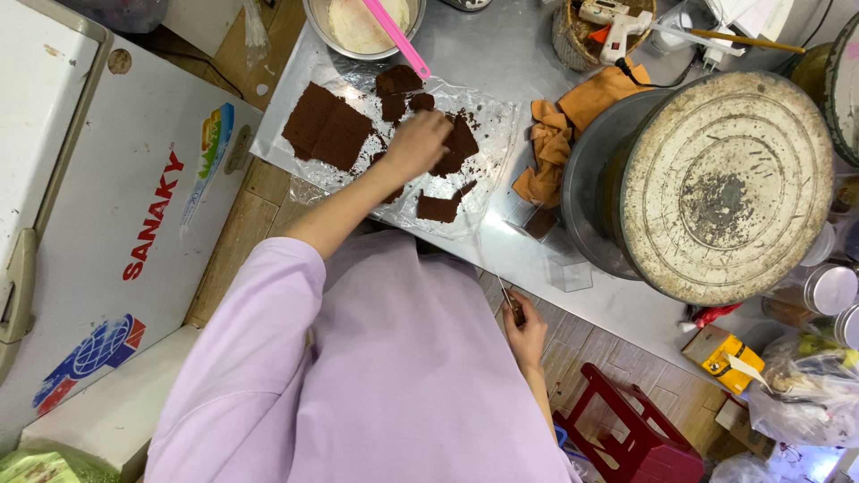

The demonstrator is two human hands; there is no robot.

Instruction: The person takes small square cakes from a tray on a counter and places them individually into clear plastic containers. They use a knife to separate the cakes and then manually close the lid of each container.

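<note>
Several flat pieces of dark brown cake [327,125] lie on a clear plastic sheet [295,76] on the steel table [501,54]. My left hand [416,143] reaches out over the middle of the sheet, its fingers curled down onto a cake piece [461,143]. Whether it grips the piece I cannot tell. My right hand [525,333] stays low beside my body at the table's near edge, closed on the handle of a thin knife [504,291] whose blade points up toward the table.
A metal bowl of cream [358,27] with a pink spatula [398,40] sits behind the sheet. An orange cloth [568,125] and a large round cake turntable [725,183] are to the right. A white chest freezer [107,206] stands left, a red stool [635,429] below right.
</note>
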